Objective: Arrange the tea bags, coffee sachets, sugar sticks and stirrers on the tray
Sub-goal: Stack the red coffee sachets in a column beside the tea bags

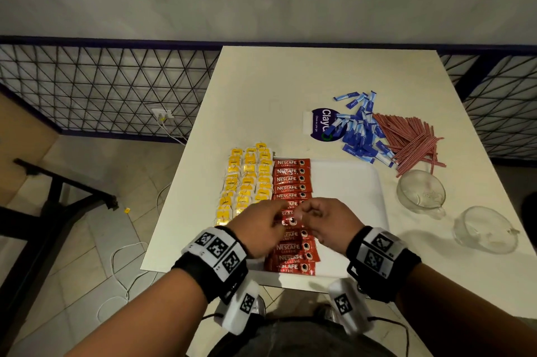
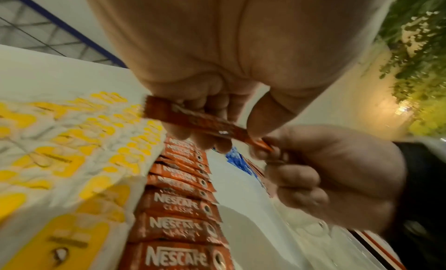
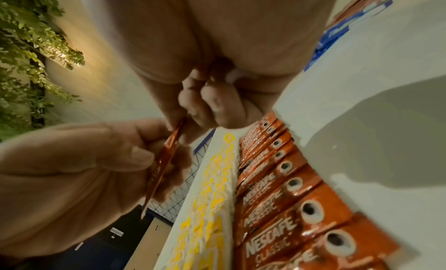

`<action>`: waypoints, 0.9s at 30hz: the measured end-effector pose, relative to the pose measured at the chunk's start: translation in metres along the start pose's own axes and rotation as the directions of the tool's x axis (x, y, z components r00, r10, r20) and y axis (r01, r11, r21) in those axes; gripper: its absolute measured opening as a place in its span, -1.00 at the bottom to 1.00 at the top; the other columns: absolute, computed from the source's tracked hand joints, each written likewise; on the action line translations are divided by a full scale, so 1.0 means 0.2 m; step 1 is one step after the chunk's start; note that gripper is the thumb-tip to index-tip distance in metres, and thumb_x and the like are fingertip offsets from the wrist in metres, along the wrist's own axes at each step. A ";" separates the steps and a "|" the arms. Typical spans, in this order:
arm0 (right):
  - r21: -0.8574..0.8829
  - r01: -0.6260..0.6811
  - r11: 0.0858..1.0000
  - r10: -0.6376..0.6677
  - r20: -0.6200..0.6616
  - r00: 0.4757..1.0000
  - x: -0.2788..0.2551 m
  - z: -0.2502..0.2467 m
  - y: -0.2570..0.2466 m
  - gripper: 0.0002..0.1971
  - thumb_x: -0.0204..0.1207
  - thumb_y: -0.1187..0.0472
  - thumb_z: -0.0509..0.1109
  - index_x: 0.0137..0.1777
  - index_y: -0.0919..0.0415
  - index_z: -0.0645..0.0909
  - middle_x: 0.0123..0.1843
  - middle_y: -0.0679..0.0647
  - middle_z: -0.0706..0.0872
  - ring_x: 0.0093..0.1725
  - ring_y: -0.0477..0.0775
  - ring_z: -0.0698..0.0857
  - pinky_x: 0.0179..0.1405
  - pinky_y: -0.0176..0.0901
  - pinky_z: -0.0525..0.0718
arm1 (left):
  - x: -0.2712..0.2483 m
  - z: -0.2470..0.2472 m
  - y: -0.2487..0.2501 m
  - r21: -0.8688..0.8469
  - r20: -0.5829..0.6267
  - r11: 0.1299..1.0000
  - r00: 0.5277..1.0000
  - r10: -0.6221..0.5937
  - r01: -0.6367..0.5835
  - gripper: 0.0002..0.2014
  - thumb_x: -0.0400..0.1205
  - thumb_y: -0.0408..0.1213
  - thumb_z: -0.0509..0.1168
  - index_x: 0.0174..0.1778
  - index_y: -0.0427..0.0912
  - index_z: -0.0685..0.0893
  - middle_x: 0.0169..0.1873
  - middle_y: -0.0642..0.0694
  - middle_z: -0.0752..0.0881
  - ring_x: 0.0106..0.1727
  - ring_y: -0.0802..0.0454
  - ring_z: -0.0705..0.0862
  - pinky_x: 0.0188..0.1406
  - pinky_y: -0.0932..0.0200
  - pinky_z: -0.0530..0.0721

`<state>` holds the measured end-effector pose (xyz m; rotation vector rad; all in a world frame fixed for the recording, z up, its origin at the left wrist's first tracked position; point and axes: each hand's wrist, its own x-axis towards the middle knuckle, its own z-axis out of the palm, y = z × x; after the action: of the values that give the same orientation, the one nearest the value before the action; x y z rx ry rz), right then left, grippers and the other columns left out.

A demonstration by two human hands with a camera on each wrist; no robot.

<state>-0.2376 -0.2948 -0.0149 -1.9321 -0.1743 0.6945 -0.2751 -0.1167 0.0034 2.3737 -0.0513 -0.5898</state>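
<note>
Your two hands cover the middle of the coffee sachet column (image 1: 292, 182) on the tray (image 1: 348, 182). Beside that column, the tea bags' (image 2: 72, 150) print is blurred. The tray's near edge is hidden behind your wrists.

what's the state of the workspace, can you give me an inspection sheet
surface: white table, white tray at its near edge
job's things: yellow tea bags in rows left of a column of coffee sachets; sugar sticks and stirrers piled loose beyond the tray
clutter: two glass cups, a blue label
grippers: left hand and right hand pinch one sachet above the column
cables: white cable on the floor
surroundings: mesh fence, tiled floor
</note>
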 end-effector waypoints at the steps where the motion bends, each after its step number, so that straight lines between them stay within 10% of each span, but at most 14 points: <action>1: -0.001 -0.004 1.000 0.004 -0.023 1.000 0.00 -0.02 0.01 -0.90 0.57 0.17 0.42 -0.18 0.06 0.69 -0.58 -0.24 0.60 -0.61 -0.30 0.49 -0.43 -0.30 0.38 | 0.00 -0.02 -0.04 -0.049 -0.035 0.998 0.999 -0.035 0.033 -0.62 0.67 -0.29 0.23 0.43 -0.07 0.55 0.24 -0.05 0.68 0.14 0.05 0.67 0.07 0.29 0.58; 8: 0.278 -0.156 0.948 0.164 -0.007 0.986 0.00 -0.07 0.04 -0.94 0.57 0.24 0.42 -0.03 0.22 0.67 -0.53 -0.07 0.59 -0.57 -0.07 0.38 -0.60 -0.29 0.37 | -0.01 -0.02 -0.14 -0.524 -0.177 0.841 0.950 -0.259 0.132 -0.88 0.63 -0.45 0.35 -0.17 -0.15 0.68 -0.42 -0.07 0.61 -0.52 0.15 0.61 -0.39 0.11 0.59; 15: 0.234 -0.250 0.940 0.272 -0.068 0.960 0.06 -0.06 0.14 -0.96 0.55 0.25 0.44 -0.11 0.21 0.67 -0.31 0.12 0.70 -0.59 -0.06 0.36 -0.57 -0.24 0.32 | 0.04 0.02 -0.15 -0.346 -0.269 0.916 0.914 -0.305 0.203 -0.87 0.64 -0.35 0.32 -0.19 -0.05 0.67 -0.32 0.04 0.74 -0.35 0.09 0.71 -0.42 0.36 0.55; 27: -0.018 -0.338 0.941 0.336 -0.082 0.938 0.13 -0.04 0.27 -0.87 0.51 0.31 0.40 -0.23 0.13 0.69 -0.27 0.01 0.77 -0.72 -0.31 0.47 -0.66 -0.47 0.33 | -0.03 -0.05 -0.33 -0.140 -0.276 0.940 0.900 -0.338 0.310 -0.92 0.66 -0.25 0.29 -0.08 -0.11 0.69 -0.20 -0.06 0.77 -0.14 -0.08 0.75 -0.08 0.16 0.65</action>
<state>-0.2206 -0.3151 -0.0694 -2.0381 0.2017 0.8425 -0.2845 -0.0597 -0.0289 2.3685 0.5052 -0.3690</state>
